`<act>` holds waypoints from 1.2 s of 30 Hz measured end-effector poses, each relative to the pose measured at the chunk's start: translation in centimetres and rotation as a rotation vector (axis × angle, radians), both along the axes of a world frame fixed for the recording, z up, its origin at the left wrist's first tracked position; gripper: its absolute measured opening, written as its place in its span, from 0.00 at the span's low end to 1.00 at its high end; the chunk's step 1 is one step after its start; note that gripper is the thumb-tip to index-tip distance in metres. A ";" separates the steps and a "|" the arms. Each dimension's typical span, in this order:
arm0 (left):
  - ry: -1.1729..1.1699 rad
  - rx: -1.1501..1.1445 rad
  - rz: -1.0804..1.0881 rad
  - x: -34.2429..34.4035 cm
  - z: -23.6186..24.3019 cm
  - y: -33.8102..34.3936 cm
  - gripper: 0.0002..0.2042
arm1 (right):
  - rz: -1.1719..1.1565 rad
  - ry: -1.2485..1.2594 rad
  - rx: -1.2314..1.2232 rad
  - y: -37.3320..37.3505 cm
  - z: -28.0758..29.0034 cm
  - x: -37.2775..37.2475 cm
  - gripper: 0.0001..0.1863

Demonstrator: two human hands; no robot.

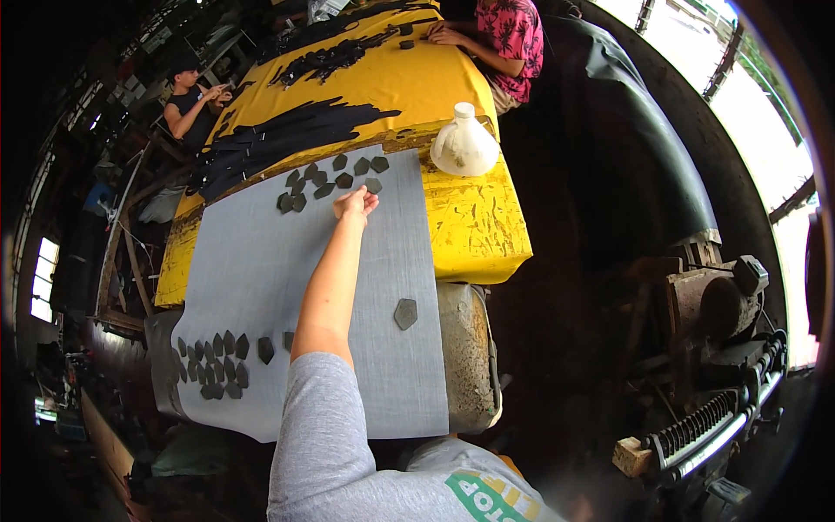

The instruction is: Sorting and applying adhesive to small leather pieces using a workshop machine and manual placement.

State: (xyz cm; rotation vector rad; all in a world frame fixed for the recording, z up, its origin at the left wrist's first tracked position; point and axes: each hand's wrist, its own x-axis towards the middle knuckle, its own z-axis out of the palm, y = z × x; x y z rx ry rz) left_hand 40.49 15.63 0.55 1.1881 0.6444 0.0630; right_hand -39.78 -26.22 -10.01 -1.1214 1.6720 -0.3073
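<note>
My left hand (356,204) reaches far forward over a grey sheet (261,270), its fingers curled and thumb on top. A dark five-sided piece (373,185) lies at the thumb and fingertips, apparently pinched at its near edge. Several similar dark pieces (315,178) are scattered flat to the left of and beyond the hand. Near the sheet's front left, a cluster of dark pieces (217,365) sits close together. One single piece (265,351) is beside that cluster, and another, partly hidden by my arm, is farther right. A larger dark pentagon (405,314) rests at the right. My right hand does not show.
A white plastic jug (464,143) stands on the yellow-covered table (478,217) right of the sheet. Dark strips (287,139) are heaped beyond. Two people sit at the far table, one left, one right. A large black roll (635,139) and a machine (713,409) occupy the right side.
</note>
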 end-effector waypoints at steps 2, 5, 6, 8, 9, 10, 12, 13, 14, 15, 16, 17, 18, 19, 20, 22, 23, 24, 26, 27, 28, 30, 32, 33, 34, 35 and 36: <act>0.023 0.061 -0.029 0.5 0.3 -0.2 0.05 | -0.038 -0.002 0.003 0.6 -0.4 0.1 0.09; 0.012 0.213 -0.133 1.0 1.0 -0.2 0.07 | -0.098 -0.009 0.009 1.6 -0.9 0.1 0.08; 0.011 0.235 -0.152 1.8 0.7 0.3 0.07 | -0.121 -0.014 0.011 2.0 -1.0 0.0 0.08; -0.027 0.429 -0.185 2.3 0.4 0.8 0.08 | -0.185 -0.018 0.009 3.1 -0.6 -0.8 0.08; -0.044 0.522 -0.167 2.3 0.4 1.1 0.08 | -0.225 -0.021 0.005 3.8 -0.3 -1.4 0.08; -0.068 0.603 -0.180 2.4 0.2 -0.2 0.07 | -0.277 -0.068 -0.008 4.6 1.6 0.0 0.08; -0.085 1.163 -0.263 3.0 -0.1 3.5 0.08 | -0.153 -0.176 -0.075 4.3 0.7 -0.8 0.09; -0.254 0.983 -0.172 2.9 -0.9 2.3 0.13 | -0.256 -0.104 -0.144 4.9 1.1 -0.4 0.08; -0.370 1.038 -0.224 2.3 -1.0 0.7 0.15 | -0.252 -0.053 -0.251 5.7 2.2 0.3 0.09; -0.447 0.935 -0.308 2.1 -1.3 0.1 0.16 | -0.261 -0.036 -0.303 5.8 2.5 0.6 0.10; -0.558 0.902 -0.353 0.5 -0.2 -1.9 0.14 | -0.279 -0.028 -0.370 5.9 3.4 1.5 0.10; -0.610 0.924 -0.451 0.4 0.7 -1.0 0.16 | -0.275 -0.030 -0.390 5.5 4.5 3.0 0.10; -0.633 0.873 -0.515 -0.2 0.8 -4.6 0.17 | -0.270 -0.011 -0.385 5.3 5.8 3.5 0.09; -0.580 0.684 -0.573 -4.2 3.8 -9.7 0.16 | -0.293 -0.028 -0.426 5.0 6.3 3.2 0.09; -0.686 0.659 -0.539 -8.4 7.6 -13.1 0.13 | -0.315 -0.011 -0.451 4.6 7.5 4.1 0.08; -0.691 0.300 -0.703 -11.4 11.2 -16.4 0.14 | -0.318 -0.128 -0.521 3.3 8.1 4.1 0.09; -0.795 0.065 -0.936 -14.5 14.2 -18.7 0.17 | -0.346 -0.103 -0.497 2.6 9.0 4.1 0.14; -0.883 -0.180 -1.158 -18.6 17.4 -20.9 0.21 | -0.411 -0.169 -0.489 1.9 9.5 3.8 0.18; -0.993 -0.721 -1.679 -26.3 22.8 -24.6 0.26 | -0.480 -0.214 -0.529 0.7 10.9 3.4 0.18; -0.867 -0.891 -1.735 -30.3 24.1 -25.1 0.28 | -0.436 -0.144 -0.615 0.3 11.9 2.8 0.16; -0.726 -1.055 -1.779 -34.3 25.2 -25.4 0.30 | -0.389 -0.069 -0.696 -0.1 12.5 1.8 0.15; -0.338 -1.376 -1.659 -41.7 26.8 -26.4 0.34 | -0.341 0.150 -1.037 -1.0 12.5 -1.0 0.10; -0.688 -1.943 -1.884 -49.4 29.5 -30.9 0.37 | -0.342 0.210 -1.073 -2.0 14.0 -4.3 0.07; -0.685 -1.930 -1.899 -52.2 30.4 -32.4 0.37 | -0.357 0.271 -1.112 -2.7 14.5 -6.4 0.07; -0.637 -2.169 -1.869 -54.5 31.0 -33.7 0.37 | -0.371 0.329 -1.144 -3.6 14.8 -8.9 0.07; -0.578 -2.408 -1.817 -56.3 31.3 -34.4 0.38 | -0.386 0.391 -1.219 -4.3 16.3 -10.8 0.07; -0.530 -2.417 -1.837 -58.4 31.3 -35.2 0.38 | -0.427 0.477 -1.251 -4.9 16.4 -14.7 0.07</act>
